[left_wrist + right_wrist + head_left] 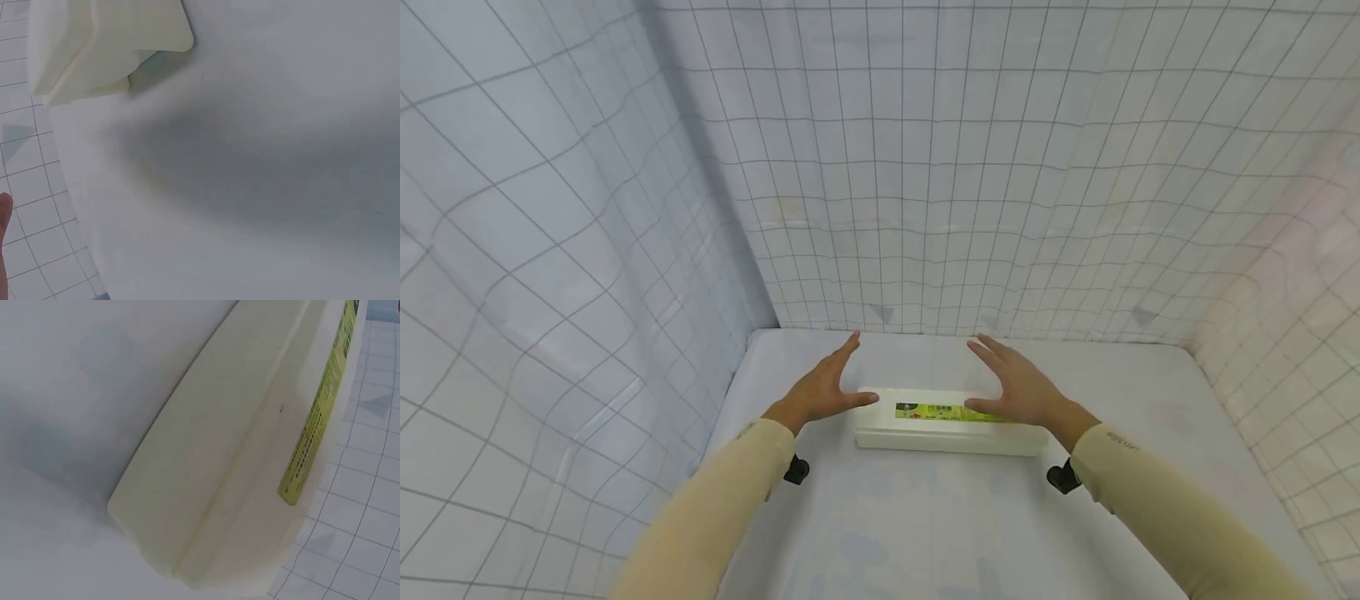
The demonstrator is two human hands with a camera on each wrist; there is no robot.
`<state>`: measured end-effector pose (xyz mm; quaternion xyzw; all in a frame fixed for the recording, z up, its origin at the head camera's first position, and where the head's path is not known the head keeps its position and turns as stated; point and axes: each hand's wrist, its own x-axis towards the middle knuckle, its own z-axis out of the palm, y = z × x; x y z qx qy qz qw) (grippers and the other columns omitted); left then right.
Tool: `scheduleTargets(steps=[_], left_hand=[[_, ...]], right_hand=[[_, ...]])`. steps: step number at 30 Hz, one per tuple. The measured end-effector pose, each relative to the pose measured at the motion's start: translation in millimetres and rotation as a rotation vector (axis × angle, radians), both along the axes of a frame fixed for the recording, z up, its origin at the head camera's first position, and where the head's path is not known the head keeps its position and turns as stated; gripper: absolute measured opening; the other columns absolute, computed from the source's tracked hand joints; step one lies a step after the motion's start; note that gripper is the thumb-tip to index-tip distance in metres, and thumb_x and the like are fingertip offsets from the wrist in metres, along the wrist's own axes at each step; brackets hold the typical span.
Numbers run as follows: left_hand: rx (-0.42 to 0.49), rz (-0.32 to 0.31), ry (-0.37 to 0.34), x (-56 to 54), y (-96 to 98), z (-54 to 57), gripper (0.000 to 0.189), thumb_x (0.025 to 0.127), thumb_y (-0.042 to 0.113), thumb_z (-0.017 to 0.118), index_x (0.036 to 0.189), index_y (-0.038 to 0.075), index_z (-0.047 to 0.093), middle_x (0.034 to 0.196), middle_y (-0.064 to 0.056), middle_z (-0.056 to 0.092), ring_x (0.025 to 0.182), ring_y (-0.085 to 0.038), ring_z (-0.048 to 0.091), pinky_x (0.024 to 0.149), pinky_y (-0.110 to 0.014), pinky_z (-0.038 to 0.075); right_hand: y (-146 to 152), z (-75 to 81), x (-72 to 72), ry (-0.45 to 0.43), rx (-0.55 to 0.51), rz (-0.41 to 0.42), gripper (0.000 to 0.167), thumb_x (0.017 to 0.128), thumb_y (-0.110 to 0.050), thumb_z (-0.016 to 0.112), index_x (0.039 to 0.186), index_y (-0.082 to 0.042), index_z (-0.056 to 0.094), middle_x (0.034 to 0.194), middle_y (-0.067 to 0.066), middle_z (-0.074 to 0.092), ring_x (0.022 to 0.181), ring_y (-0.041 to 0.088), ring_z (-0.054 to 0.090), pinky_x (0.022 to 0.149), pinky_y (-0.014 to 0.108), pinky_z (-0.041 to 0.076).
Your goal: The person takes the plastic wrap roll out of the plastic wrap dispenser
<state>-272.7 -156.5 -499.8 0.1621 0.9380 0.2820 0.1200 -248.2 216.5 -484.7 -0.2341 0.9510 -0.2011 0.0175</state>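
A long white plastic box (940, 439) with a yellow-green printed label (932, 412) lies crosswise on the white table. My left hand (820, 392) is over its left end, fingers extended and thumb spread wide, with nothing in its grasp. Over the right part, my right hand (1026, 390) spreads its fingers and thumb the same way, overlapping the label's right side. The left wrist view shows the box's end (119, 37) and part of a finger (4, 237) at the edge. In the right wrist view the box (219, 456) fills the middle, its label along one side.
White sheets with a dark grid pattern hang behind the table (917, 533) as a back wall (895, 167), with a left wall (550, 250) and a right wall (1300, 333). A small black device (797, 471) sits under the left wrist, another (1063, 477) under the right.
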Motion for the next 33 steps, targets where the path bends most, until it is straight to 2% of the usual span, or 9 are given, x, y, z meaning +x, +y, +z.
scheduleTargets(steps=[8, 13, 18, 25, 33], left_hand=[[0.096, 0.047, -0.052, 9.8, -4.0, -23.5, 0.126, 0.078, 0.060, 0.082, 0.163, 0.041, -0.009, 0.171, 0.001, 0.024, 0.160, -0.032, 0.018, 0.126, -0.061, 0.024], [0.139, 0.056, -0.080, 16.8, -6.4, -36.5, 0.131, 0.075, 0.058, 0.086, 0.164, 0.036, -0.007, 0.171, -0.001, 0.024, 0.160, -0.033, 0.018, 0.126, -0.062, 0.023], [0.159, 0.078, -0.106, 23.5, -6.2, -51.7, 0.134, 0.071, 0.056, 0.089, 0.164, 0.037, -0.006, 0.171, -0.001, 0.025, 0.159, -0.032, 0.019, 0.126, -0.062, 0.023], [0.138, 0.127, -0.156, 30.6, -5.4, -74.8, 0.138, 0.067, 0.053, 0.093, 0.164, 0.038, -0.004, 0.169, 0.001, 0.031, 0.159, -0.032, 0.022, 0.126, -0.061, 0.024], [0.220, 0.151, -0.179, 37.9, -4.0, -101.2, 0.143, 0.061, 0.050, 0.098, 0.166, 0.024, 0.005, 0.166, -0.004, 0.036, 0.159, -0.032, 0.020, 0.128, -0.060, 0.020]], right_hand=[[-15, -20.9, 4.4, 0.000, -0.013, 0.040, 0.102, 0.083, -0.063, 0.076, 0.163, -0.022, 0.028, 0.170, 0.009, 0.026, 0.152, 0.040, 0.034, 0.120, 0.064, 0.035], [-26, -28.2, 9.8, -0.052, -0.051, 0.044, 0.103, 0.083, -0.064, 0.076, 0.163, -0.021, 0.028, 0.170, 0.008, 0.026, 0.153, 0.040, 0.032, 0.121, 0.064, 0.033], [-38, -35.2, 14.5, -0.099, -0.063, 0.039, 0.102, 0.082, -0.061, 0.078, 0.163, -0.025, 0.027, 0.171, 0.005, 0.025, 0.155, 0.037, 0.030, 0.123, 0.062, 0.031], [-49, -47.3, 13.9, -0.068, -0.035, 0.098, 0.100, 0.081, -0.056, 0.081, 0.162, -0.022, 0.031, 0.167, 0.011, 0.032, 0.152, 0.040, 0.034, 0.125, 0.060, 0.028], [-58, -62.8, 11.7, -0.042, 0.052, 0.108, 0.102, 0.079, -0.062, 0.080, 0.160, -0.019, 0.036, 0.164, 0.011, 0.038, 0.149, 0.037, 0.039, 0.125, 0.059, 0.028]])
